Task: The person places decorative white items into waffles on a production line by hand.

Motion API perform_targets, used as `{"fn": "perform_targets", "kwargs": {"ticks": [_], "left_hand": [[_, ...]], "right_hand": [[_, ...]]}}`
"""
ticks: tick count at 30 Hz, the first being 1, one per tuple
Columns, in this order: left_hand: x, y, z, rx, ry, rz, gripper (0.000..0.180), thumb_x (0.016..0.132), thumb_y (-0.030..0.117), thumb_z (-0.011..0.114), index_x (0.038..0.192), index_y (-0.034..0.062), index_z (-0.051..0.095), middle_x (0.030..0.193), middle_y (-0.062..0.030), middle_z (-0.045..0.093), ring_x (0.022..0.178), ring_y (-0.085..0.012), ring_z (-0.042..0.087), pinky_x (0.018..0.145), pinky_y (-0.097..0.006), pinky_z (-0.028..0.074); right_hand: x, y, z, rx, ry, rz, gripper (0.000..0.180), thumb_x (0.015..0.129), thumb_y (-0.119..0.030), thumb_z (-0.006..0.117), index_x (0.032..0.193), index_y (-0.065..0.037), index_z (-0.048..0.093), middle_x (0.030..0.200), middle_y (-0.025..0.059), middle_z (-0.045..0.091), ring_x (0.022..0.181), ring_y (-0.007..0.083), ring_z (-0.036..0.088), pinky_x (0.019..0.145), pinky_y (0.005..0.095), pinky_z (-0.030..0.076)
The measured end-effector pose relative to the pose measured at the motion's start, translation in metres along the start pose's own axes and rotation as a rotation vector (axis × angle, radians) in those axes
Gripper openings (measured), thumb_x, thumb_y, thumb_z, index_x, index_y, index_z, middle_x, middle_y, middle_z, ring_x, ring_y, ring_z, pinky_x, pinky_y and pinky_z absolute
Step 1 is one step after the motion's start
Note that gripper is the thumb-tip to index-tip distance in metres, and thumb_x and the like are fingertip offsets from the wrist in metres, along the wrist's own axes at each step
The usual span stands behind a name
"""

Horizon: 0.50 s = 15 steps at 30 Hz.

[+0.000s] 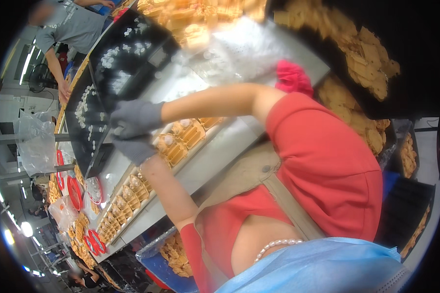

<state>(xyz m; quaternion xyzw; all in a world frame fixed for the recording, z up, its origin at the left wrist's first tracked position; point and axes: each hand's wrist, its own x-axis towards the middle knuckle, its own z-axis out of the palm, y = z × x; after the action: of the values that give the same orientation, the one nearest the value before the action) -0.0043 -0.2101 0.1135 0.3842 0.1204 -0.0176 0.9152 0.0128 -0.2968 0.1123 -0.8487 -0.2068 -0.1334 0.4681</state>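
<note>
My right hand (141, 117), in a grey glove, reaches in from the upper arm with its fingers curled. Just below it, my left hand (133, 148), also gloved in grey, meets it closely. Both hands are closed together over the edge of a black tray (156, 58); whatever they hold is hidden between them. Small white pieces (109, 58) lie scattered in the tray. Beside my wrists runs a row of tan moulded parts (173, 151), several with whitish pieces set in them.
Tan parts are heaped on the far side (200, 22) and in dark bins to the right (371, 63). Clear plastic bags (230, 58) lie on the white worktop (190, 180). Red rings (74, 193) lie at the lower left. A person in a grey shirt (68, 27) works across the bench.
</note>
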Motion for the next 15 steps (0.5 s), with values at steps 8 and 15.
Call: {"fn": "perform_targets", "kwargs": {"ticks": [8, 15], "left_hand": [[0.020, -0.024, -0.039, -0.305, -0.462, -0.035, 0.039, 0.095, 0.039, 0.039, 0.111, 0.0060, 0.050, 0.109, -0.0122, 0.055, 0.105, -0.0238, 0.053, 0.099, -0.041, 0.040], [-0.016, -0.006, -0.023, 0.175, -0.419, 0.136, 0.052, 0.093, 0.050, 0.037, 0.120, 0.0065, 0.047, 0.119, -0.0120, 0.049, 0.115, -0.0224, 0.045, 0.103, -0.038, 0.034]], "right_hand": [[-0.021, 0.001, -0.004, -0.116, 0.104, -0.066, 0.031, 0.084, -0.038, 0.060, 0.097, -0.010, 0.064, 0.096, 0.0122, 0.063, 0.084, 0.0318, 0.061, 0.076, 0.0398, 0.049], [-0.021, -0.031, 0.005, 0.061, 0.217, -0.179, 0.025, 0.088, -0.023, 0.056, 0.105, -0.007, 0.062, 0.104, 0.0132, 0.062, 0.092, 0.0297, 0.061, 0.079, 0.0375, 0.048]]}}
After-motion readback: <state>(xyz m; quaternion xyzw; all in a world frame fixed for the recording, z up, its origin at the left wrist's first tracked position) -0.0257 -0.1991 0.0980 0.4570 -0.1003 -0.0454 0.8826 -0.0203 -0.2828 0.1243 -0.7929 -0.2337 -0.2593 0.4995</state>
